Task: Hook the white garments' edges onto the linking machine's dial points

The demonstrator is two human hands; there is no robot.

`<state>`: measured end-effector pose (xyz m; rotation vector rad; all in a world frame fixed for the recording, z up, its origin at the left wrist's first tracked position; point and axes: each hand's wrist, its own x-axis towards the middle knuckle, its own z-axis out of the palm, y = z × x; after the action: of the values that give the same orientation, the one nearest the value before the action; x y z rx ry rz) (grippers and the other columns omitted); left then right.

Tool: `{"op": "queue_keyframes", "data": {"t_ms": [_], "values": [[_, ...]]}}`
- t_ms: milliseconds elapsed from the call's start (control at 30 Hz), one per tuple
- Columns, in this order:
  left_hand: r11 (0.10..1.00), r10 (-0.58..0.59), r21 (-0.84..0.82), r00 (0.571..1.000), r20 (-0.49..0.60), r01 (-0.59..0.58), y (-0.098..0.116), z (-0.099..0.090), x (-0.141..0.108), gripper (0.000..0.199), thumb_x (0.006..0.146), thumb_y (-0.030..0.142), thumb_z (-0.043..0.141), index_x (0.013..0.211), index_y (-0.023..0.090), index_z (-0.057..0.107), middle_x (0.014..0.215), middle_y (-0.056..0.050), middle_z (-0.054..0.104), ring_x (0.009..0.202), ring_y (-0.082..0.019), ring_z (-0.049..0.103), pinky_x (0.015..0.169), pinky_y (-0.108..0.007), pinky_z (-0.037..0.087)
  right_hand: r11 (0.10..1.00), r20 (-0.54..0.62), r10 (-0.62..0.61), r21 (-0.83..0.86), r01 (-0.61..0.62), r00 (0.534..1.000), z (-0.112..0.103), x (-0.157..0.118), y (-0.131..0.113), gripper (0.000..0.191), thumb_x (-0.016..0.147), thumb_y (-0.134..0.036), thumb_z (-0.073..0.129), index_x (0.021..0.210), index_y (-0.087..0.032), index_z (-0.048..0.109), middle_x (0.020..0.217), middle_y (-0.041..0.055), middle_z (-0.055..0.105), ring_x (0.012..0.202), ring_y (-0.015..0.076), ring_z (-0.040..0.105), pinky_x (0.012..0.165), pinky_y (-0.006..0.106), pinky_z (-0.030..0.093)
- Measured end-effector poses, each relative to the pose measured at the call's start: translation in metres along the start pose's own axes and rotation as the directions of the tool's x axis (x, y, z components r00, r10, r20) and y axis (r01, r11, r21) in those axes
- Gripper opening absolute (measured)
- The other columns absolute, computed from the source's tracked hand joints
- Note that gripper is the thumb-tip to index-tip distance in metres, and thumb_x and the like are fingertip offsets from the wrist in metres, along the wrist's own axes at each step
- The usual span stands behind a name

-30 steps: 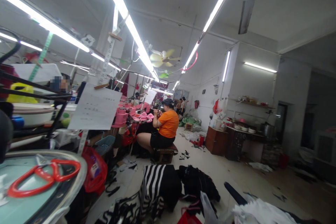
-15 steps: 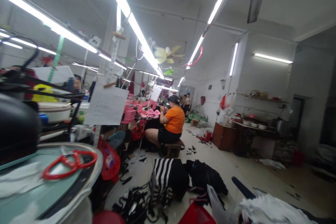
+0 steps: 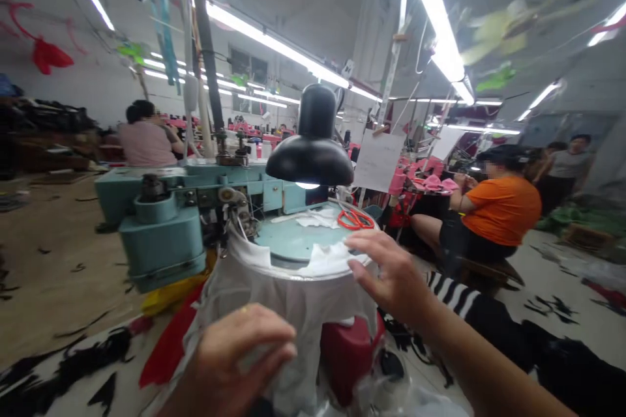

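My left hand (image 3: 235,352) is held low in front of the round dial machine, its fingers bent and the thumb apart, with nothing visible between them. At the right side of the dial (image 3: 278,244) is my right hand (image 3: 391,267), fingers spread and thumb apart, beside the white knit fabric (image 3: 332,259). I cannot tell whether it touches the fabric. That fabric hangs over the toothed rim and down the front. Red-handled scissors (image 3: 356,219) lie on the teal dial plate, next to a loose white piece of cloth (image 3: 317,217).
A black lamp (image 3: 310,159) shines over the dial. The teal machine body (image 3: 161,241) juts out left. A red stool (image 3: 349,352) stands under the fabric. A co-worker in orange (image 3: 506,208) sits at the right; another person (image 3: 149,137) sits far left. Dark scraps (image 3: 73,358) litter the floor.
My view has swung left from the aisle to the dial machine. Both my hands have come into view. The lamp and scissors now appear near the middle.
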<state>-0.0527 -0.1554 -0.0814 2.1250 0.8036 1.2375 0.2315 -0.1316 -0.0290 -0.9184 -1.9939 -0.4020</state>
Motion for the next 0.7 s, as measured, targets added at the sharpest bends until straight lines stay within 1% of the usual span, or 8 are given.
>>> {"op": "queue_keyframes", "data": {"t_ms": [100,200,333,433,500,567,633,700], "values": [[0.938,0.217,0.304,0.966,-0.143,-0.166,0.0,-0.023,0.038,0.008,0.083,0.027,0.071,0.089,0.025,0.076,0.087,-0.003,0.074,0.083,-0.018,0.068,0.08,-0.026,0.053,0.998,0.152,-0.016,-0.064,0.026,0.988,0.024,0.022,0.006,0.027,0.09,-0.034,0.065,0.109,-0.015,0.068,0.1,0.012,0.073,0.094,0.0245,0.069,0.08,0.04,0.059],[0.925,0.214,0.346,0.968,-0.13,-0.158,0.004,-0.026,0.053,0.011,0.085,0.031,0.069,0.089,0.024,0.076,0.09,-0.003,0.074,0.087,-0.019,0.067,0.084,-0.028,0.052,0.999,0.177,-0.031,-0.034,0.038,0.984,0.028,0.024,0.013,0.016,0.09,-0.032,0.065,0.083,-0.019,0.068,0.075,0.0025,0.068,0.07,0.0156,0.065,0.062,0.028,0.056],[0.983,-0.174,-0.07,0.984,-0.028,0.172,0.005,0.005,0.035,0.028,0.083,0.046,0.07,0.084,0.018,0.075,0.076,-0.005,0.071,0.07,-0.017,0.064,0.063,-0.024,0.05,0.999,0.042,-0.046,0.004,0.046,0.998,0.009,0.011,0.004,0.012,0.094,-0.019,0.057,0.083,-0.019,0.063,0.085,0.0056,0.065,0.086,0.0177,0.063,0.078,0.033,0.056],[0.711,-0.414,-0.534,0.886,0.209,0.458,-0.003,0.043,0.023,0.055,0.07,0.064,0.077,0.091,0.013,0.072,0.071,-0.006,0.069,0.058,-0.013,0.059,0.054,-0.021,0.047,0.977,-0.058,-0.213,0.012,0.215,0.975,0.001,-0.004,-0.004,0.011,0.091,-0.011,0.06,0.091,-0.02,0.065,0.088,0.006,0.065,0.091,0.0185,0.063,0.09,0.038,0.055],[0.478,-0.446,-0.72,0.845,0.295,0.503,-0.006,0.064,0.025,0.071,0.062,0.07,0.079,0.1,0.012,0.069,0.081,-0.01,0.072,0.064,-0.014,0.063,0.058,-0.021,0.05,0.947,-0.041,-0.319,-0.033,0.318,0.947,0.002,-0.013,-0.006,0.017,0.089,-0.006,0.059,0.096,-0.019,0.066,0.088,0.0059,0.066,0.093,0.0194,0.064,0.098,0.042,0.052],[0.344,-0.457,-0.791,0.826,0.33,0.506,-0.007,0.077,0.032,0.074,0.06,0.07,0.08,0.102,0.011,0.068,0.088,-0.012,0.073,0.069,-0.015,0.066,0.061,-0.022,0.052,0.927,-0.018,-0.37,-0.071,0.368,0.929,0.004,-0.022,-0.005,0.02,0.09,-0.005,0.055,0.1,-0.018,0.067,0.089,0.0068,0.068,0.097,0.0205,0.064,0.102,0.045,0.05],[0.326,-0.484,-0.791,0.81,0.33,0.518,-0.005,0.083,0.041,0.063,0.062,0.063,0.084,0.096,0.011,0.07,0.087,-0.011,0.072,0.066,-0.013,0.065,0.059,-0.02,0.051,0.92,-0.024,-0.387,-0.082,0.384,0.922,0.007,-0.031,-0.004,0.02,0.092,-0.008,0.053,0.102,-0.019,0.067,0.089,0.0067,0.069,0.098,0.0206,0.064,0.103,0.045,0.049],[0.398,-0.513,-0.755,0.809,0.288,0.522,-0.004,0.084,0.046,0.049,0.065,0.053,0.087,0.086,0.01,0.072,0.08,-0.009,0.072,0.061,-0.011,0.063,0.056,-0.018,0.049,0.955,-0.13,-0.292,-0.092,0.282,0.947,0.012,-0.045,-0.003,0.014,0.091,-0.013,0.06,0.102,-0.02,0.068,0.091,0.0069,0.069,0.097,0.0215,0.065,0.1,0.044,0.051]]}}
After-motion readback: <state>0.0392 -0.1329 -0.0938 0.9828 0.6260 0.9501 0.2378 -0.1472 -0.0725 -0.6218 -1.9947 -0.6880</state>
